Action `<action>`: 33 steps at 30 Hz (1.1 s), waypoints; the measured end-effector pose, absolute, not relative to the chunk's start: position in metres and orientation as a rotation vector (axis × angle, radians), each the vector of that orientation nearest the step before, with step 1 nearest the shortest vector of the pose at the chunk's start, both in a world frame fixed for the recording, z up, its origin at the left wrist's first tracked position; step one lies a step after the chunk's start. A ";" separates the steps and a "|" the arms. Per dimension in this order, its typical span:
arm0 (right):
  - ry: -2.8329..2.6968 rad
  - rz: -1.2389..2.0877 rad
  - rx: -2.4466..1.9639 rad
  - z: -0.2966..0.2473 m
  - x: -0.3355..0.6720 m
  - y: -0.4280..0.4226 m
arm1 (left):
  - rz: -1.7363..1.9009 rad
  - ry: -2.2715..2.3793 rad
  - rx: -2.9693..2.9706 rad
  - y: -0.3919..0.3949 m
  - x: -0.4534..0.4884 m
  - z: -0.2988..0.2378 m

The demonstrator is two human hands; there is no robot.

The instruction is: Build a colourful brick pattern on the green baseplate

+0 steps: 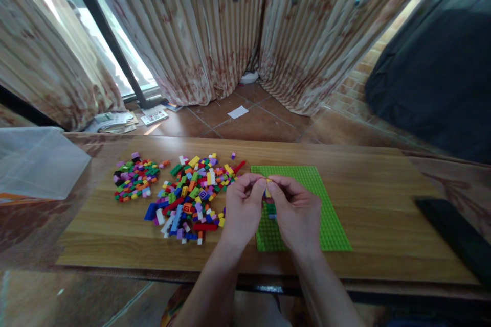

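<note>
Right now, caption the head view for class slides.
Left hand and right hand hold a yellow piece over a green baseplate.

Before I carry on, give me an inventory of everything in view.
Table: one, brown, under the bricks
Baseplate: one, green, on table
Placed bricks: two or more, green and blue, on baseplate
Small piece: one, yellow, held over baseplate
Large brick pile: uncountable, mixed, left of baseplate
Small brick pile: uncountable, mixed, farther left
Loose brick: one, purple, beyond large brick pile
Container: one, translucent white, left edge
Slab: one, black, table's right end
Curtains: several, striped beige, background
Frame: one, dark, upper left
Large shape: one, dark, upper right
Papers: several, mostly white, floor
Floor tiles: many, brown, beyond table
Left hand: one, bare, on small piece
Right hand: one, bare, on small piece
</note>
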State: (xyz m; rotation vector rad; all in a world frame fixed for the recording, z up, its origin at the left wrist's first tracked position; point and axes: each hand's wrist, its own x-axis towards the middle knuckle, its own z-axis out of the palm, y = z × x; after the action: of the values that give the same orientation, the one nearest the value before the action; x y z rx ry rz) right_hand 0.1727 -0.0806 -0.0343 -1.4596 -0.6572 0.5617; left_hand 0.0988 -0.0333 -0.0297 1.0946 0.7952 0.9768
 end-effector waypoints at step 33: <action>-0.813 0.652 -1.660 -0.058 0.270 -0.114 | 0.450 1.347 2.121 0.007 0.048 -0.041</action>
State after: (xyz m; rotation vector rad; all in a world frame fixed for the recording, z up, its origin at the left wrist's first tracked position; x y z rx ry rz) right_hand 0.2701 -0.1144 -0.0583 -1.6596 -0.8127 0.6517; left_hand 0.0477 0.0069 -0.0415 2.1209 1.3469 0.4500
